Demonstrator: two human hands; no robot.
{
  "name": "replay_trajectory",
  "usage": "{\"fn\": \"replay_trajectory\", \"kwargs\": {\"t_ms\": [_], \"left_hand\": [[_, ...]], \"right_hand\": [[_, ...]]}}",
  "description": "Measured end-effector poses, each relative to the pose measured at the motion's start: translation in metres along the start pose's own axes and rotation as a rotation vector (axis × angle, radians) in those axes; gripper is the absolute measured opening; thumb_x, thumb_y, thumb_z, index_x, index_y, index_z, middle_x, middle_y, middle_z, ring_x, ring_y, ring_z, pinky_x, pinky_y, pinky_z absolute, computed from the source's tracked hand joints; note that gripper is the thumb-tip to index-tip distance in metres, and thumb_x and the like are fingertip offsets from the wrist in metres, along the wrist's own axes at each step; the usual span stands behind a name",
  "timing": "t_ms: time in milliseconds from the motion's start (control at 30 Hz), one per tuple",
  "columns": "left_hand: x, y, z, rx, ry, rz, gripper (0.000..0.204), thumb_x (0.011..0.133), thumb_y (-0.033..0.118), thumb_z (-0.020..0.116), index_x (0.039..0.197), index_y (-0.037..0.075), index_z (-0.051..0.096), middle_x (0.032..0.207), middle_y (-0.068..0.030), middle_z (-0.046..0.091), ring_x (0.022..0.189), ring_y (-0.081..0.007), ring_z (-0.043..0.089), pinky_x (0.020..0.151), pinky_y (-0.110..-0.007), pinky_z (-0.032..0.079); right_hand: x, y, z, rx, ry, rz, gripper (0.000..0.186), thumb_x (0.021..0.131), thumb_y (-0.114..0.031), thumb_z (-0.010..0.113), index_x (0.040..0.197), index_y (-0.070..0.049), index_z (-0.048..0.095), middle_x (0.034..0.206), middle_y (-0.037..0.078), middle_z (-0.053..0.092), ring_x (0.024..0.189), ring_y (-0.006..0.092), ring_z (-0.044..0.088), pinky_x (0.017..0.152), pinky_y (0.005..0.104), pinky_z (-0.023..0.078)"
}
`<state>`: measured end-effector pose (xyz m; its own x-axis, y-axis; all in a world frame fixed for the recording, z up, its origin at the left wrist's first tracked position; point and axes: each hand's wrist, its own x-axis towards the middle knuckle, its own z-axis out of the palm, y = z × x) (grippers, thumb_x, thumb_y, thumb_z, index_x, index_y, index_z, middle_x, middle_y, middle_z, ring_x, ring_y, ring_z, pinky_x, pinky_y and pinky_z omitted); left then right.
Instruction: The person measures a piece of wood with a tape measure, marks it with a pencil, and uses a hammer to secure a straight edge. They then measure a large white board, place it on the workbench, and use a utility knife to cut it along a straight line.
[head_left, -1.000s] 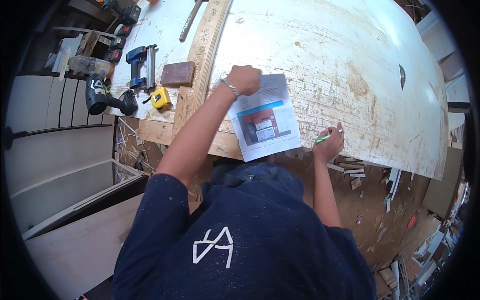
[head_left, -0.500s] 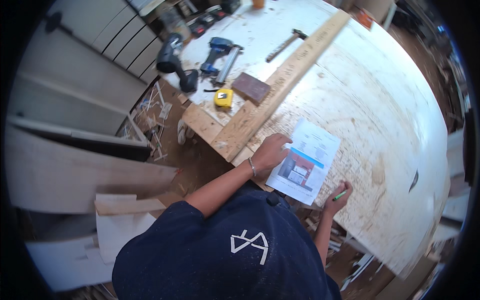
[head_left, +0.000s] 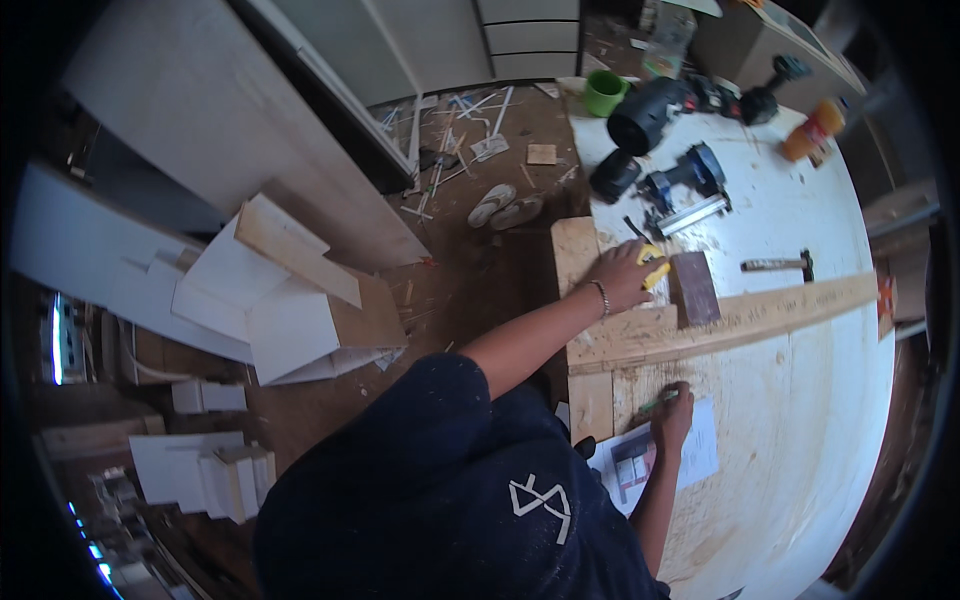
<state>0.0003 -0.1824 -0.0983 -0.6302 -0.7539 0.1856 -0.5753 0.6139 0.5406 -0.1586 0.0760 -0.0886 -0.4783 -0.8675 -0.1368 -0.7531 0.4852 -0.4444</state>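
My left hand [head_left: 620,280], with a bracelet at the wrist, has its fingers wrapped round a yellow tape measure [head_left: 654,268], partly hidden by them. A dark reddish-brown block [head_left: 696,288] sits just right of it, against a long wooden board [head_left: 760,315] with writing along it. On the near side of that board, my right hand [head_left: 674,415] is closed on a green pen [head_left: 655,403]. Under my right forearm lies a printed sheet of paper [head_left: 702,445] with a coloured picture, part of it covered by the arm.
A blue nail gun [head_left: 690,178], a dark cordless drill [head_left: 645,118] and a green mug [head_left: 604,92] stand beyond the tape. A hammer [head_left: 778,265] and an orange bottle [head_left: 813,130] are farther right. White sandals [head_left: 503,207] and offcuts lie on the floor; panels lean at left.
My view has swung left. My left hand has left the paper and taken hold of the tape measure. My right hand, still with the pen, has moved up beside the long board.
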Motion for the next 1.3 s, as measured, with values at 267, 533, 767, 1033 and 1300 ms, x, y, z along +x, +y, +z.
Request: {"fn": "replay_trajectory", "kwargs": {"t_ms": [267,533,767,1033,1300], "left_hand": [[0.011,0.01,0.015,-0.322,0.339,-0.055,0.02,0.079,0.018,0.072,0.095,0.007,0.073,0.104,-0.01,0.059,0.104,-0.0263,0.058,0.091,-0.037,0.05],[-0.185,-0.002,-0.065,-0.221,0.402,-0.226,0.022,0.09,0.014,0.065,0.108,0.003,0.069,0.108,-0.0158,0.062,0.104,-0.0344,0.061,0.094,-0.043,0.051],[-0.525,0.041,-0.082,-0.182,0.374,-0.806,0.024,0.094,0.017,0.065,0.115,0.006,0.067,0.11,-0.0157,0.063,0.111,-0.0339,0.061,0.096,-0.044,0.051],[-0.739,0.106,-0.127,-0.517,0.882,-1.59,0.032,0.096,0.018,0.066,0.123,0.002,0.066,0.12,-0.0165,0.069,0.11,-0.0254,0.068,0.096,-0.036,0.053],[-0.822,0.068,-0.199,-0.956,1.456,-1.169,0.058,0.102,0.049,0.058,0.126,-0.003,0.062,0.119,-0.0136,0.068,0.11,-0.0194,0.065,0.092,-0.033,0.053]], "right_hand": [[0.02,0.042,-0.03,0.157,-0.218,-0.055,0.052,0.09,-0.009,0.059,0.142,-0.013,0.05,0.09,0.017,0.069,0.08,0.0262,0.068,0.072,0.0402,0.053],[0.111,-0.131,0.029,0.043,0.248,-0.629,0.044,0.09,-0.019,0.073,0.127,0.0,0.059,0.117,0.022,0.065,0.107,0.0369,0.062,0.091,0.0455,0.05],[0.309,-0.127,0.089,-0.429,-0.144,-0.524,0.06,0.084,-0.045,0.072,0.119,0.003,0.066,0.109,0.024,0.072,0.099,0.0387,0.069,0.086,0.051,0.054],[0.089,-0.315,0.147,0.328,-0.414,-0.66,0.044,0.095,-0.04,0.069,0.119,-0.005,0.059,0.104,0.013,0.067,0.091,0.0288,0.067,0.079,0.0406,0.057],[-0.497,-0.487,0.263,0.138,-1.417,-1.145,0.041,0.092,-0.032,0.077,0.105,0.002,0.059,0.096,0.01,0.062,0.088,0.0207,0.06,0.079,0.0355,0.05]]}}
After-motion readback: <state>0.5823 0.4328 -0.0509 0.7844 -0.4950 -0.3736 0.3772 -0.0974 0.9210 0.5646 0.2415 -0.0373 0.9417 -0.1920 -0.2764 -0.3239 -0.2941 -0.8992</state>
